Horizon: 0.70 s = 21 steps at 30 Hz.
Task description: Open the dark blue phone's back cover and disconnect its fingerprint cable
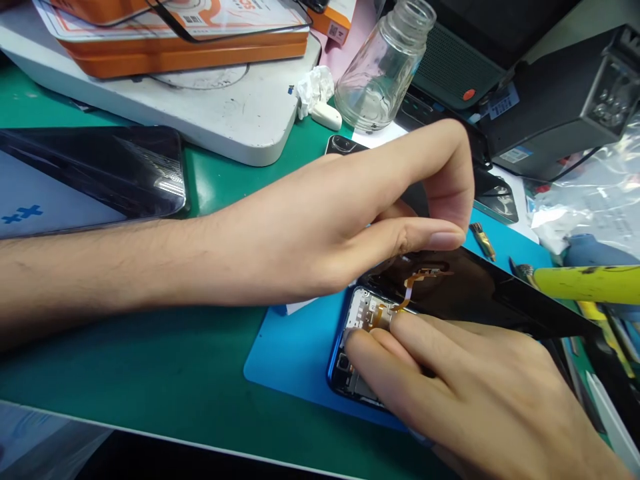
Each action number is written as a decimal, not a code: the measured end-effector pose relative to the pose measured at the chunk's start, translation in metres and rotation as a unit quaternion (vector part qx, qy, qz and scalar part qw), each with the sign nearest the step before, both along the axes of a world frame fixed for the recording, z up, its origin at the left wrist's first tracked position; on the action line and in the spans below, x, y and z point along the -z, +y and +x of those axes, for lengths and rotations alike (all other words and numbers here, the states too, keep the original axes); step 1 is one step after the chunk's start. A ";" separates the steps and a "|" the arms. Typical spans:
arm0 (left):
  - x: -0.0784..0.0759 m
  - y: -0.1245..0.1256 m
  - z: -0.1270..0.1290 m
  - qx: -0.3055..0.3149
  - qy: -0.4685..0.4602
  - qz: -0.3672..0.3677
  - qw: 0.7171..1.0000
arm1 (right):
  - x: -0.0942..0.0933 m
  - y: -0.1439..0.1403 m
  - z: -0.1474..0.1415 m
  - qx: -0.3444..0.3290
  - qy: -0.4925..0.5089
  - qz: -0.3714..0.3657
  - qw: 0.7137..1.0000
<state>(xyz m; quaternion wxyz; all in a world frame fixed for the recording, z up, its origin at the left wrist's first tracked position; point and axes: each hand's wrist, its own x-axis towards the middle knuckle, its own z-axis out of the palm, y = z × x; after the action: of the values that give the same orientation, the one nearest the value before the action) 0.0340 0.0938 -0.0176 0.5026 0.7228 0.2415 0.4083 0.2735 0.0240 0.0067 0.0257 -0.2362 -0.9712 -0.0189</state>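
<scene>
A phone with a blue frame [332, 357] lies opened on the blue mat, its inner parts showing. Beside it a black phone panel [475, 293] stands tilted up, joined to the phone by an orange flex cable [411, 288]. My left hand [380, 207] reaches across from the left, thumb and bent index finger pinched at the panel's upper edge. Over the phone's inside, my right hand [460, 380] has thumb and fingers closed together close to the cable's lower end. Whatever those fingertips grip is hidden.
A blue mat [285, 353] lies on the green table [150, 373]. At the back stand a white machine [260, 133] with orange boxes [190, 57] and a glass jar [383, 73]. Another phone [100, 173] lies left. A small brush [483, 241] and a yellow-handled tool [590, 283] are right.
</scene>
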 end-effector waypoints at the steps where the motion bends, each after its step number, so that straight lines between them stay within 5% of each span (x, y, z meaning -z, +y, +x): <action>1: 0.000 0.000 0.000 0.003 -0.002 0.005 1.000 | 0.000 0.000 0.000 -0.002 0.000 0.006 1.000; 21: 0.005 0.000 0.000 0.004 0.026 -0.037 0.999 | -0.001 -0.003 -0.002 0.018 0.075 -0.008 0.997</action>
<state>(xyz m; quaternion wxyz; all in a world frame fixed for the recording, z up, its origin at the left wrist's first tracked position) 0.0345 0.0934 -0.0227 0.5238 0.7152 0.2669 0.3780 0.2718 0.0213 0.0082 0.0966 -0.2550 -0.9621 0.0064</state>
